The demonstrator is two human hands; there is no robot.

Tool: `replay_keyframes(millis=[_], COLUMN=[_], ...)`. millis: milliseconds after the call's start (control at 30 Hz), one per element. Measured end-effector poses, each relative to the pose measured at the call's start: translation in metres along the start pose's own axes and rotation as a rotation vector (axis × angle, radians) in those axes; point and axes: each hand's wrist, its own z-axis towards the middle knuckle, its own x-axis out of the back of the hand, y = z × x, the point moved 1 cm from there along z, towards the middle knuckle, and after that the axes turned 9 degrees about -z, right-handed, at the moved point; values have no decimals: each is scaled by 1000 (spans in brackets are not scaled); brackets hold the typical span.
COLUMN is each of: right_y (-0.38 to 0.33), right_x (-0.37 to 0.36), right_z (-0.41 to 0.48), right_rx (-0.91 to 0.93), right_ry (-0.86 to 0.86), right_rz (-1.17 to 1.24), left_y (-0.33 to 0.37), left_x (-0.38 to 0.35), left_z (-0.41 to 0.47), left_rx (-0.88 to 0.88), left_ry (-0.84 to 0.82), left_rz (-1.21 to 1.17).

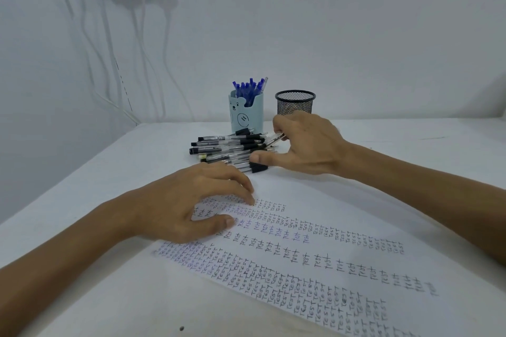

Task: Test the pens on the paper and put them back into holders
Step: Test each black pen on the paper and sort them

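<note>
We pick next pen to test. Our right hand (306, 145) over pile of black pens (224, 148), fingers curled on one pen (273, 142), thumb out. Our left hand (186, 200) rests on paper (315, 268), fingers spread, holds nothing. Next, we think: lift pen, write beside left hand. Pens thin, smooth, clear plastic. Behind right hand: round wire mesh holder (295, 102), smooth bear holder (246, 115) with blue pens (249, 89).

Pen pile (230, 149) blocks approach to bear holder (246, 115).
</note>
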Motion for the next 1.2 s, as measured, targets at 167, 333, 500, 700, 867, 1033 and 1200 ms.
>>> replay_keyframes(millis=[167,333,500,700,867,1033,1200], right_y=[-5,-10,-9,-5,-5,-9,-18], right_x=[6,15,17,19,17,9,10], right_z=[-5,-10,-23,-30,-36,-45,-48], right_rx=[19,67,-269,-555,-668,-613,-572], right_ry=[112,68,45,72,-135,-235,-251], right_rz=[43,260,872,1016,1246,1205,1198], left_y=[0,1,1,4,8,5,4], left_x=[0,-3,-9,-10,-6,-6,-7], left_z=[0,2,-2,0,3,3,2], left_rx=[-3,-10,92,94,-17,-17,1], left_ry=[9,12,42,29,-1,-9,-34], left_rz=[-4,7,-39,-29,10,15,9])
